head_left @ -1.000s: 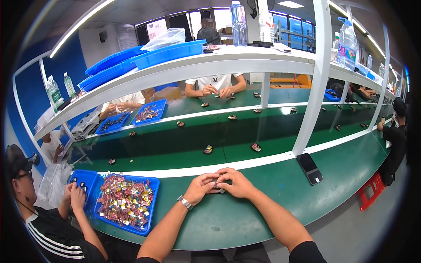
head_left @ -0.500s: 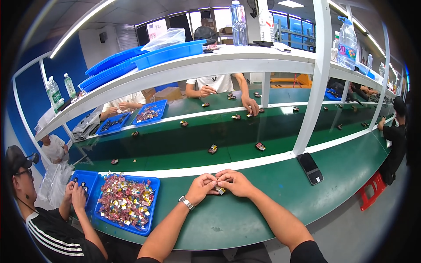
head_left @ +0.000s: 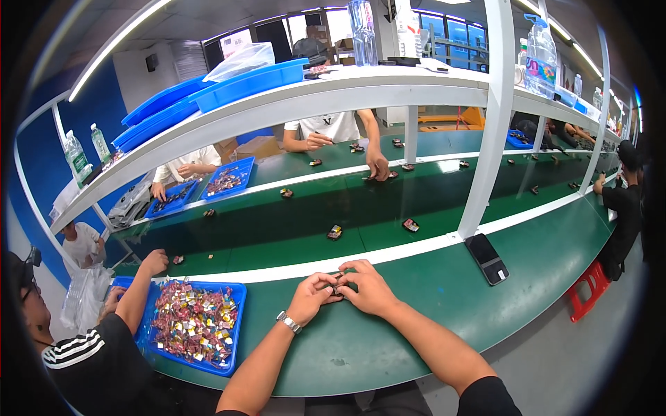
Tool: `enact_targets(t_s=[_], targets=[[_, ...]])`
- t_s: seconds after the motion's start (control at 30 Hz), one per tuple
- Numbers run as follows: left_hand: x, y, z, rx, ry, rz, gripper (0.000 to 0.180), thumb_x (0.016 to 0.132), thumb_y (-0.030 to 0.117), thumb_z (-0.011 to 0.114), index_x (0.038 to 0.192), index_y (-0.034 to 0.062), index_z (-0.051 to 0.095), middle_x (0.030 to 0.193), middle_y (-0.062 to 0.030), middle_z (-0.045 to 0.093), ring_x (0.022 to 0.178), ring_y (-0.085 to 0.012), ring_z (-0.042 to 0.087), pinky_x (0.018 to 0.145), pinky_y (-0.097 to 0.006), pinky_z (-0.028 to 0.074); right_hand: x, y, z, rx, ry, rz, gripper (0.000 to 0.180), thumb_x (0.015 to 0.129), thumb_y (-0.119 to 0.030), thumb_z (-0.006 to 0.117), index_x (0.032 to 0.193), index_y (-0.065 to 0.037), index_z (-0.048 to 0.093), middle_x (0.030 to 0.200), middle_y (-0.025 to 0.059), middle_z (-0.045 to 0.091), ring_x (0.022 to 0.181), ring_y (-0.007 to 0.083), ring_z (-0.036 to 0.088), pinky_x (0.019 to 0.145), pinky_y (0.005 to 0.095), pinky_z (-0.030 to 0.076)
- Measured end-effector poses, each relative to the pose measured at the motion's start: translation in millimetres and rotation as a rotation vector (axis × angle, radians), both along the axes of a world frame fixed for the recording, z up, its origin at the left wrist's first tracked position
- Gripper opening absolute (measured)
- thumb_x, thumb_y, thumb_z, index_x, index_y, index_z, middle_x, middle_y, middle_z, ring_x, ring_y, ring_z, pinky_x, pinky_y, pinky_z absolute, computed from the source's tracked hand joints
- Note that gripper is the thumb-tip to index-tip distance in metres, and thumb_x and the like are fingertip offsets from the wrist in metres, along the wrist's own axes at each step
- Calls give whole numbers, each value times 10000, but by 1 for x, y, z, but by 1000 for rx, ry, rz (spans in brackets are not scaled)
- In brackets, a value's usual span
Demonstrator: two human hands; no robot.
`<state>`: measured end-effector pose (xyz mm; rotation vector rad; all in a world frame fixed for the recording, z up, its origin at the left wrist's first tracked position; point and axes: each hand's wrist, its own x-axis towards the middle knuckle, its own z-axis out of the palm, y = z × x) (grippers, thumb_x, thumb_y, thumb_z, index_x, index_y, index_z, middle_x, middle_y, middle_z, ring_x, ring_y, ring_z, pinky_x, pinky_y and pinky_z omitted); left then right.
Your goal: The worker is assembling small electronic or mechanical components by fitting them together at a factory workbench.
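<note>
My left hand (head_left: 309,299) and my right hand (head_left: 370,289) meet over the green worktop, close to the white rail. Both are closed, with fingertips pinched on a small dark electronic part (head_left: 338,286) between them. My fingers cover most of this part, so its details cannot be made out. Left of my left hand is a blue tray (head_left: 238,326) heaped with small parts (head_left: 194,322) that show pinkish-red, yellow and white pieces. A black phone (head_left: 486,259) lies on the worktop to the right of my right hand.
Beyond the white rail (head_left: 277,272), a dark green belt (head_left: 291,236) carries several small assemblies (head_left: 411,225). A white post (head_left: 485,139) and shelf (head_left: 312,93) stand ahead. One co-worker's hand (head_left: 155,262) reaches toward the belt at left; another's hand (head_left: 377,166) is across it.
The part between my fingers has turned, and its pale label no longer shows. The left co-worker's hand has moved from the tray toward the belt. My view has shifted slightly.
</note>
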<state>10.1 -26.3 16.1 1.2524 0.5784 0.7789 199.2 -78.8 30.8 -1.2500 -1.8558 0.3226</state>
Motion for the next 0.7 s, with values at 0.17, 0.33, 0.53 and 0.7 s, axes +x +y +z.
enact_targets(t_s=[0.17,0.33,0.53,0.7], targets=[[2,2,-3,14,-19,-2,187,947,-71,445,1110,-23,523,1288,-168,556,1128,-231,605,976,-393,542,3,0,1,36,2,17,104,811,-131,711,899,-80,730,1197,61,596,1192,267,497,994,379,437],[4,-3,6,31,-21,13,281,949,-59,467,1224,-22,511,1318,-168,545,1169,-244,585,993,-409,525,0,2,-4,7,80,31,106,816,-137,713,902,-78,731,1215,60,595,1201,264,495,1000,378,433],[1,0,3,31,-2,0,328,955,-40,481,1282,-26,491,1334,-156,545,1178,-233,581,998,-402,517,-7,0,-6,-49,156,2,109,817,-148,718,903,-82,731,1220,53,597,1190,272,503,1011,379,424],[-2,2,-2,15,-53,6,316,966,-36,473,1282,-43,487,1355,-176,528,1190,-233,575,1005,-370,514,-12,-2,-7,10,186,-32,124,806,-160,729,912,-96,743,1233,49,597,1190,269,507,1007,382,430]])
